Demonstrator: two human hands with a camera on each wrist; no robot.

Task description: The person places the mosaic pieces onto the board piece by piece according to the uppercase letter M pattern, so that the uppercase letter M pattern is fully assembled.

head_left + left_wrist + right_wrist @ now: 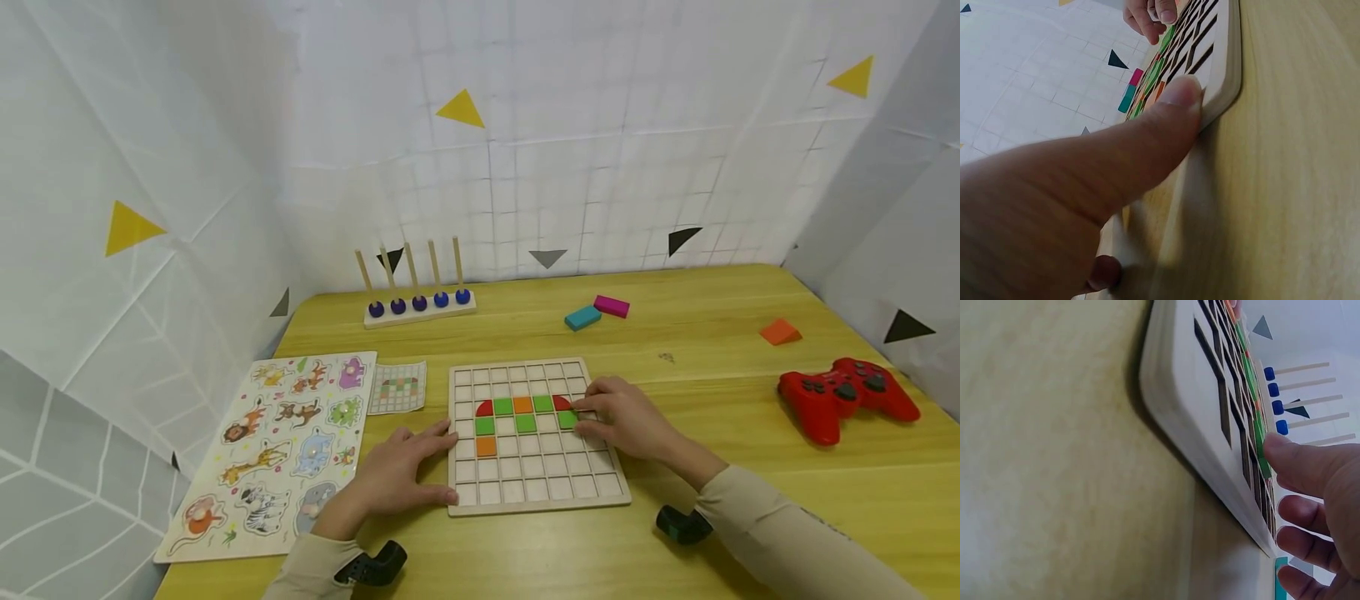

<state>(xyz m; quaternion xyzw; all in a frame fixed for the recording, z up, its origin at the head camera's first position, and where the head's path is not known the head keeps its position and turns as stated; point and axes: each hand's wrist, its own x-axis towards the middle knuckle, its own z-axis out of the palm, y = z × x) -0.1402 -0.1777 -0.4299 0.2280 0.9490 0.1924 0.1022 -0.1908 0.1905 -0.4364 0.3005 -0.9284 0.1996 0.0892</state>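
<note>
A wooden grid board (536,485) lies in front of me. In its cells sit green square tiles (527,423), orange square tiles (486,447) and two red rounded corner tiles (485,407). My left hand (401,471) steadies the board's left edge, thumb and fingers spread apart; in the left wrist view the thumb (1172,106) touches the board's corner. The thumb and index finger of my right hand (618,417) pinch a green square tile (567,420) in a cell at the right, just below a red corner tile. Its other fingers are loosely bent.
A small pattern card (397,388) and an animal peg puzzle (288,450) lie to the left. Behind stands a peg rack (420,312) with blue beads. Teal (582,317) and magenta (612,307) blocks, an orange wedge (781,332) and a red game controller (847,398) lie farther right.
</note>
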